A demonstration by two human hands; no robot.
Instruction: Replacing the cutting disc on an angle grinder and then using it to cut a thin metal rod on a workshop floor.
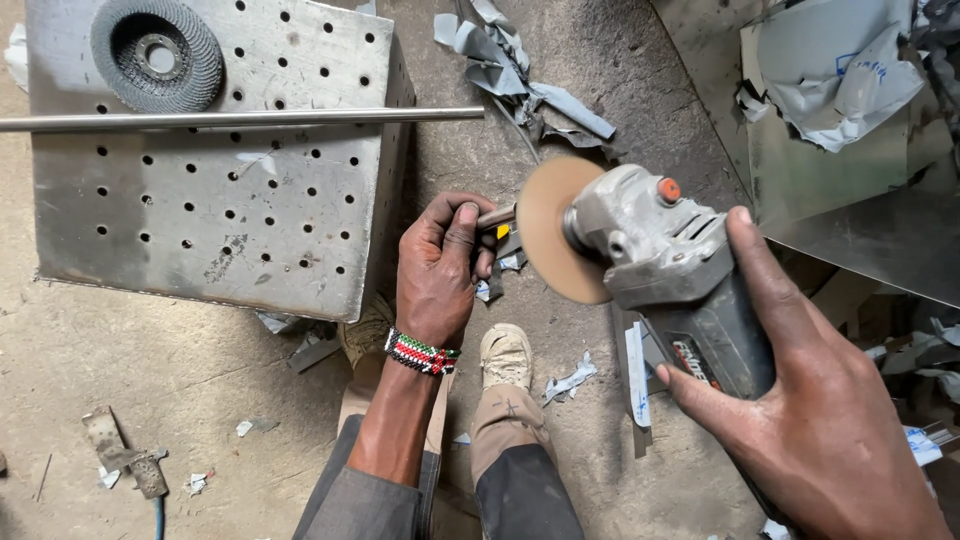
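— Where does the single view sit?
— On the person's head, facing steeply down onto the dusty concrete floor [620,70], close above both hands.
— How far does it reach?
— Down to the person's own knees and shoes.

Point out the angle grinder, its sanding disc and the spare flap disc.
angle grinder [672,268]: head view, grey body.
sanding disc [550,240]: head view, tan face.
flap disc [157,55]: head view, abrasive ring.

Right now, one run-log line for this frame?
left hand: grips small metal piece | right hand: holds angle grinder | disc: beside piece
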